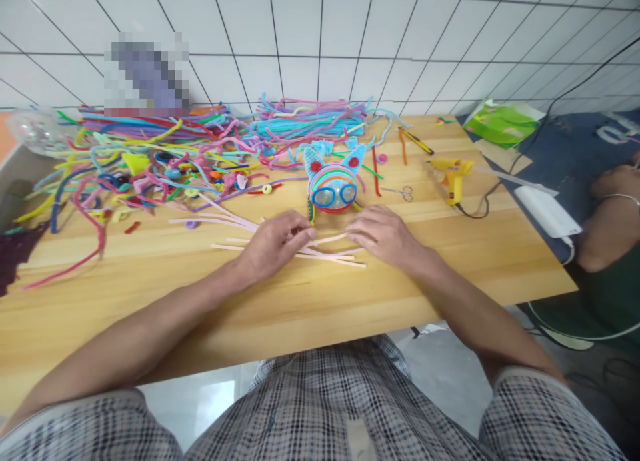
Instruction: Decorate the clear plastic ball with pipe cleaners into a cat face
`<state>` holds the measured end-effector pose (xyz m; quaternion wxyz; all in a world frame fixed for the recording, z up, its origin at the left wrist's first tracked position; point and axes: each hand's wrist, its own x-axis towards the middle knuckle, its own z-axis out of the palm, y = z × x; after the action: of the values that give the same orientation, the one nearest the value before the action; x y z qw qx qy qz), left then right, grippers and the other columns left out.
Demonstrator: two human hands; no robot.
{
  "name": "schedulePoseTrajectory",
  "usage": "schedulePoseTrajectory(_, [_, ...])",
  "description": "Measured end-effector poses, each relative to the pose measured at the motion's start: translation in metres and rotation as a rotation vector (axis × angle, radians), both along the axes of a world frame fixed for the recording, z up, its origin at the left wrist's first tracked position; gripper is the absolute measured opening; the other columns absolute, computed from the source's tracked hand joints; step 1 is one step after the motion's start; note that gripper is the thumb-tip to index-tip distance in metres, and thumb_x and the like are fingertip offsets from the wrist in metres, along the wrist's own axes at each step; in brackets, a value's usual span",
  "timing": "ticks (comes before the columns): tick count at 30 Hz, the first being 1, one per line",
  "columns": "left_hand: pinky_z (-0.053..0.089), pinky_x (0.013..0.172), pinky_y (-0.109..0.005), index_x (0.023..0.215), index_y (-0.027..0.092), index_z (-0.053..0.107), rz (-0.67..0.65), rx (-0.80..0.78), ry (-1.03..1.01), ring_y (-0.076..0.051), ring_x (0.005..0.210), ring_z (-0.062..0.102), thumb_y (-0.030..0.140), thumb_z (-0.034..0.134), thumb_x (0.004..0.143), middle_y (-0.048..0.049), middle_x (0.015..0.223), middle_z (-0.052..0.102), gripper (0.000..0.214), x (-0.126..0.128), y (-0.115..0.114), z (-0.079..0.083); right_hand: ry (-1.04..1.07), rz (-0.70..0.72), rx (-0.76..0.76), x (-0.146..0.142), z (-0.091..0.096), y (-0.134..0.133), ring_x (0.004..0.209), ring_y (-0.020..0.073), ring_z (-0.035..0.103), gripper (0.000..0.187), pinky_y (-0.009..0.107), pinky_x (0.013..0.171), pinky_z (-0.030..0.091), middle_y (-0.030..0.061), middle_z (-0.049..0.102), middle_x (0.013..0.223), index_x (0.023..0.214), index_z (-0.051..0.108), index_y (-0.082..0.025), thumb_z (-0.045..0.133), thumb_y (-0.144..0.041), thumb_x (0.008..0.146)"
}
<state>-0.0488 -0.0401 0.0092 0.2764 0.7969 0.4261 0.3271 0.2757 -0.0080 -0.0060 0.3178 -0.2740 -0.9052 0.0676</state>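
Note:
My left hand (275,242) is closed, thumb and fingers pinched together over a bundle of pale pink and lilac pipe cleaners (227,214). A single pale pink pipe cleaner (330,239) stretches from there to my right hand (383,234), whose fingertips are closed on its other end. More pale pipe cleaners (345,261) lie loose on the wood under and in front of my hands. Just beyond them stands a small figure (334,184) made of pipe cleaners, with blue ears, red dots and blue-rimmed goggles.
Heaps of coloured pipe cleaners (150,161) and a blue bundle (310,124) lie along the tiled wall. To the right are small scissors (403,192), a yellow glue gun (453,178) with its cord, a yellow cutter (419,141) and a white power block (547,211). Another person's arm (613,214) is at far right.

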Motion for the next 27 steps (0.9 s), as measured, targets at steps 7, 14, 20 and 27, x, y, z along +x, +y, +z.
schedulePoseTrajectory(7, [0.069,0.112,-0.052,0.163,0.023,0.058,0.221,-0.190,-0.191,-0.037,0.143,0.076,0.057,0.099,0.082,-0.0206,0.167,0.069,0.097,-0.001,0.050,-0.017,0.213,-0.377,-0.221,0.006,0.003,0.021,0.136,0.0393,0.079,0.052,0.061,0.118,0.065,0.0166,0.083,0.145,0.150,0.073,-0.025,0.085,-0.042,0.102])
schedulePoseTrajectory(14, [0.064,0.127,-0.058,0.141,0.022,0.065,0.018,-0.225,-0.356,-0.040,0.147,0.075,0.057,0.100,0.081,-0.0176,0.152,0.078,0.078,0.031,0.087,-0.037,0.225,-0.373,-0.521,-0.013,-0.003,0.043,0.135,0.0393,0.081,0.056,0.066,0.122,0.065,0.0169,0.083,0.150,0.143,0.070,-0.026,0.087,-0.047,0.094])
schedulePoseTrajectory(20, [0.063,0.125,-0.055,0.153,0.020,0.067,0.071,-0.133,-0.320,-0.039,0.142,0.077,0.073,0.097,0.087,-0.0189,0.157,0.077,0.089,0.030,0.090,-0.045,0.276,-0.361,-0.551,-0.014,-0.005,0.049,0.128,0.0388,0.083,0.049,0.064,0.118,0.066,0.0140,0.087,0.140,0.135,0.073,-0.029,0.087,-0.057,0.097])
schedulePoseTrajectory(27, [0.060,0.124,-0.056,0.149,0.020,0.068,0.111,-0.089,-0.207,-0.039,0.139,0.076,0.081,0.093,0.091,-0.0197,0.149,0.079,0.088,0.026,0.084,-0.044,0.316,-0.288,-0.476,-0.009,-0.013,0.045,0.123,0.0347,0.084,0.049,0.057,0.114,0.068,0.0142,0.087,0.139,0.142,0.074,-0.026,0.083,-0.057,0.104])
